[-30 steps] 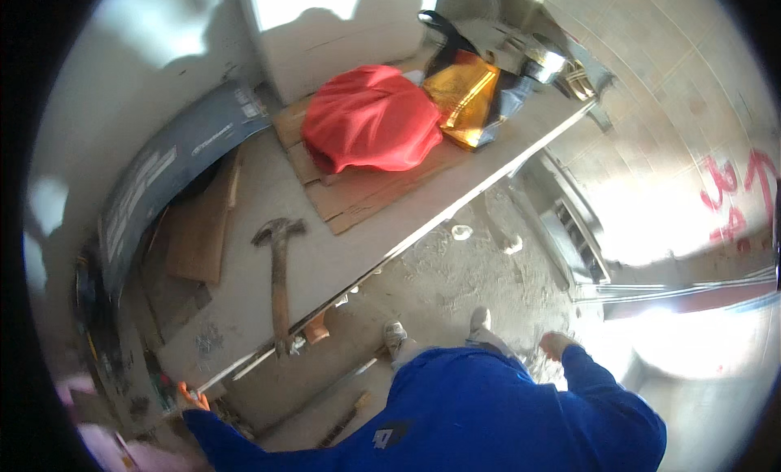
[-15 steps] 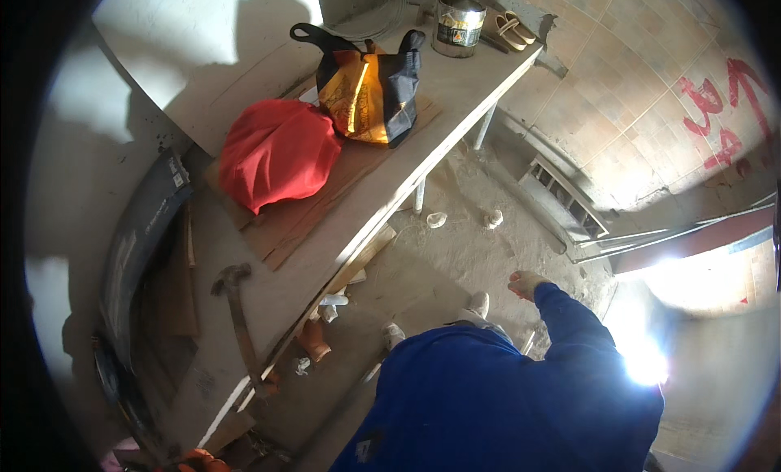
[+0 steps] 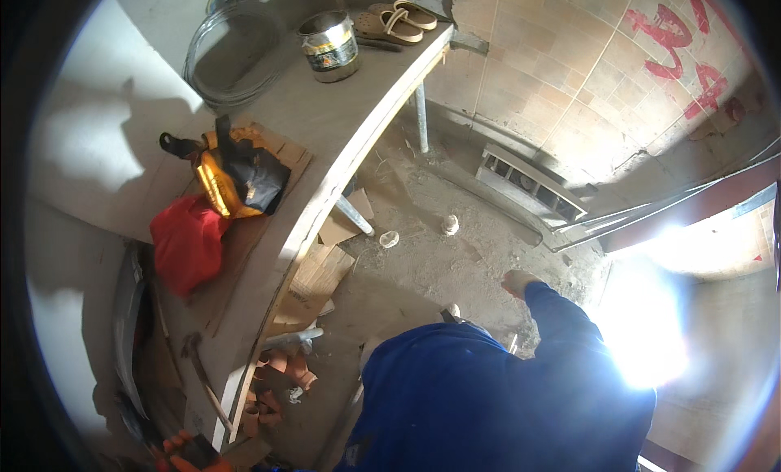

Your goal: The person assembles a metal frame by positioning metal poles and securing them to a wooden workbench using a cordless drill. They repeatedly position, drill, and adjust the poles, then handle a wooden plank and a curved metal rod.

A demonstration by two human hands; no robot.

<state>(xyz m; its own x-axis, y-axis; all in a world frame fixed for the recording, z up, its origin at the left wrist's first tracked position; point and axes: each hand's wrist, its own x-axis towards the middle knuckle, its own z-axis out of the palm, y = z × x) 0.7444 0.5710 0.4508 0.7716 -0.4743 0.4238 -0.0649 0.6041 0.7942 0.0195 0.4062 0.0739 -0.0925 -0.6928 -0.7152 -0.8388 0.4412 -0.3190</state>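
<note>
My right hand (image 3: 517, 283) is stretched out over the dusty floor at the end of a blue sleeve. It looks loosely open, with nothing visible in it, though its fingers are blurred. An orange and dark shape (image 3: 183, 452) shows at the lower left edge, beside the tabletop. It may be my left hand in a glove, but I cannot make out its fingers or anything held. A hammer (image 3: 203, 373) lies nearby on the slab table (image 3: 313, 159). Farther along the table are a red cloth bundle (image 3: 189, 248) and a black and yellow bag (image 3: 244, 175).
On the table's far end stand a paint-stained can (image 3: 328, 47) and beige clogs (image 3: 390, 23), with coiled wire (image 3: 228, 61) by the wall. Cardboard (image 3: 313, 285) and broken terracotta pieces (image 3: 277, 382) lie below. A slatted frame (image 3: 529, 183) rests by the tiled wall.
The view has shifted: table, bag, red bundle and hammer now sit farther left and lower. More cardboard and terracotta show below the table. My right arm stays stretched out; the orange shape shows more.
</note>
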